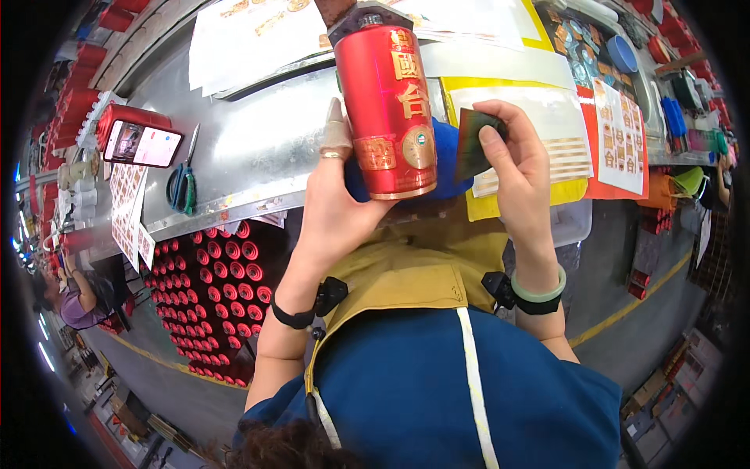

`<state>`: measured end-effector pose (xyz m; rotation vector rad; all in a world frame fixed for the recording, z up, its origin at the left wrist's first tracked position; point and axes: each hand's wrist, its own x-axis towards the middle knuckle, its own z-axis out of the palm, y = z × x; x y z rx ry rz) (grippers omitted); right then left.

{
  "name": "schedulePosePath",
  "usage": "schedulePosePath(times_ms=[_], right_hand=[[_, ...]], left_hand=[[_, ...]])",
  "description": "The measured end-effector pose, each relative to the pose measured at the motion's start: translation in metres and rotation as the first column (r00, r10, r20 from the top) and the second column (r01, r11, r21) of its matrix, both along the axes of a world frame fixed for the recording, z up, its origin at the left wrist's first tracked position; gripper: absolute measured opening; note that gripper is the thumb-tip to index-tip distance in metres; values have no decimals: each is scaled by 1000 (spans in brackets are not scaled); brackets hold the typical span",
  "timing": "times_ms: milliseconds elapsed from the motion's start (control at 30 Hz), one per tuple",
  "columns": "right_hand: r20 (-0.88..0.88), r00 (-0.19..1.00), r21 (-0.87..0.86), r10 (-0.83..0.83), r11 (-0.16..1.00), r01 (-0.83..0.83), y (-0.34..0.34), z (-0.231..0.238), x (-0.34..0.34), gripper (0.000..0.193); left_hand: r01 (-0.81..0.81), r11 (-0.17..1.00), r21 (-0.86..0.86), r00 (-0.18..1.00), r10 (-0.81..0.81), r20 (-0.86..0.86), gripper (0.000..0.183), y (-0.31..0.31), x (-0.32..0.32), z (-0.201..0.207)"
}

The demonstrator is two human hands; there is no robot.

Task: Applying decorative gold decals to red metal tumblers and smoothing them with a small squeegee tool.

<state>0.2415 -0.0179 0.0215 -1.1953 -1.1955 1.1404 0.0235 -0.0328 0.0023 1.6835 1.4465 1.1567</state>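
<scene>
A glossy red bottle (375,102) with gold lettering and gold emblems lies with its neck pointing away from me, against a dark metal bracket (341,22). My left hand (332,207) grips it along its left side and near its base; a ring and a pale finger cover show on that hand. Under and beside the bottle is something blue (447,160), partly hidden. Just right of the bottle, my right hand (517,164) pinches a thin, dark green-black flat piece (472,144) between thumb and fingers. It is apart from the bottle.
Gold-striped sheets (564,160) on yellow backing lie at right, beside a red-backed label sheet (621,141). Scissors (183,184) and a phone (143,143) against a red cylinder occupy the metal bench's left (266,117). Below stand rows of red bottles (223,270). Another person (78,301) sits far left.
</scene>
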Motion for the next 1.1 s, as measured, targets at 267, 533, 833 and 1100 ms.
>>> schedulePosePath(times_ms=[267, 533, 833, 1100], right_hand=[[68, 990, -140, 122, 984, -111, 3, 8, -6, 34], [-52, 985, -216, 162, 961, -170, 7, 1, -16, 56], [-75, 978, -265, 196, 941, -209, 9, -1, -21, 62], [-67, 976, -250, 208, 943, -218, 10, -3, -23, 63]], left_hand=[[82, 994, -67, 995, -86, -50, 104, -8, -4, 6], [367, 892, -264, 658, -49, 751, 72, 15, -29, 2], [440, 810, -387, 590, 64, 805, 72, 29, -39, 9], [455, 796, -398, 577, 77, 813, 75, 33, -42, 3]])
